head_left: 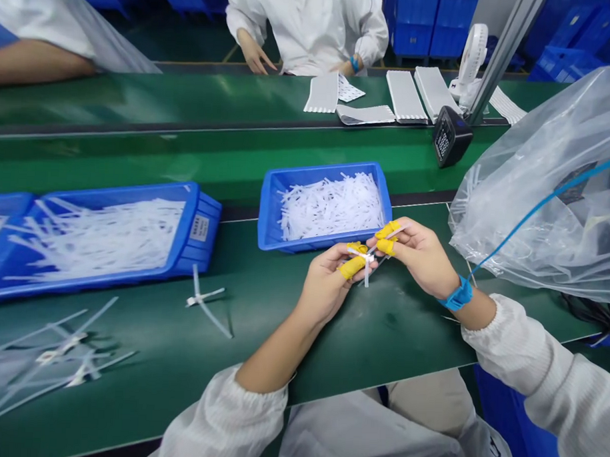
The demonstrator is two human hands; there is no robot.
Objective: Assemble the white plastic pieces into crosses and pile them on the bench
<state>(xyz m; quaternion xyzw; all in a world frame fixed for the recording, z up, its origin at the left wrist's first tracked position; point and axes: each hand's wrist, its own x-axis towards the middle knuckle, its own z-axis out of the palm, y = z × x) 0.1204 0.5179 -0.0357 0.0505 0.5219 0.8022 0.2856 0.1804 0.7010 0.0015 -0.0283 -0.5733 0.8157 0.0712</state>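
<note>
My left hand [333, 276], with yellow finger covers on thumb and index finger, pinches a small white connector piece with thin strips [368, 259] coming off it. My right hand [414, 245], also in yellow finger covers, is closed on a thin white strip [395, 230] that reaches toward the connector. The two hands almost meet just in front of a blue bin [265, 217] full of short white strips [333, 206]. On the bench left of my hands lies a similar piece with strips attached [205, 300].
Several joined strip pieces [65, 353] lie at the left on the green bench. A larger blue bin [205, 232] holds longer strips. At the right sits a clear plastic bag [540, 217]; a small black clock [451, 137] stands behind. A person [306, 28] sits across the bench.
</note>
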